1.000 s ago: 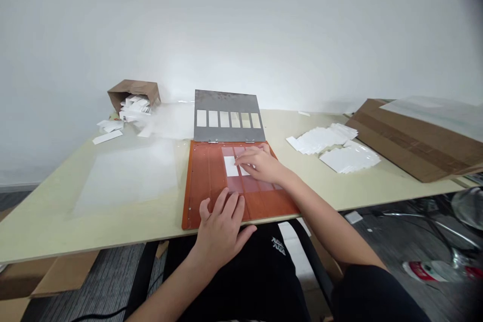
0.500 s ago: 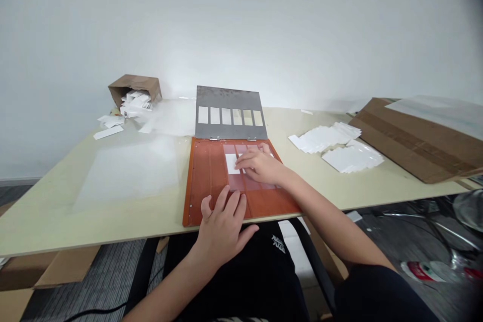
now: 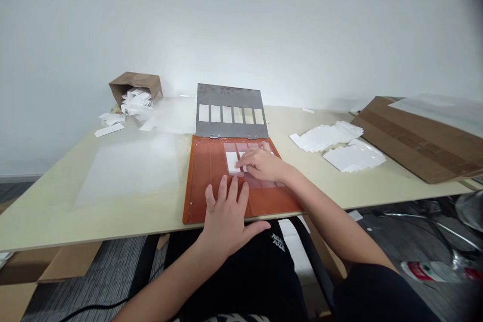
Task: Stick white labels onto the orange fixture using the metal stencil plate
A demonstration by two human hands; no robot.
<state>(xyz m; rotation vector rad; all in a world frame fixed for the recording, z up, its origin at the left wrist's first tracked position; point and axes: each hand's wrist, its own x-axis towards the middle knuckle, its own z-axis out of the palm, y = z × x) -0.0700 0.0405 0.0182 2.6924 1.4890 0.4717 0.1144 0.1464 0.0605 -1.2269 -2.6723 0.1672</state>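
An orange board (image 3: 202,186) lies on the table, joined by hinges to a grey metal plate (image 3: 234,129) tilted up behind it, which has several rectangular openings. Clear plastic strips (image 3: 270,184) rest side by side on the board's middle and right. On the leftmost strip sits a white card (image 3: 233,160). My right hand (image 3: 260,162) is closed over the cards, its bent fingertips at this card's right edge; its palm hides part of the other strips. My left hand (image 3: 227,214) lies over the board's front edge, fingers spread, fingertips just below the card.
An open cardboard box (image 3: 138,80) of white cards stands at the back left, with loose cards (image 3: 109,130) beside it. Translucent film (image 3: 130,168) lies on the left. Fanned stacks of white cards (image 3: 326,138) and a large carton (image 3: 418,141) are on the right.
My left hand has slid forward on the board, up to the card's lower edge. The leftmost strip's lower end now stops just under the card. My right hand has barely moved.
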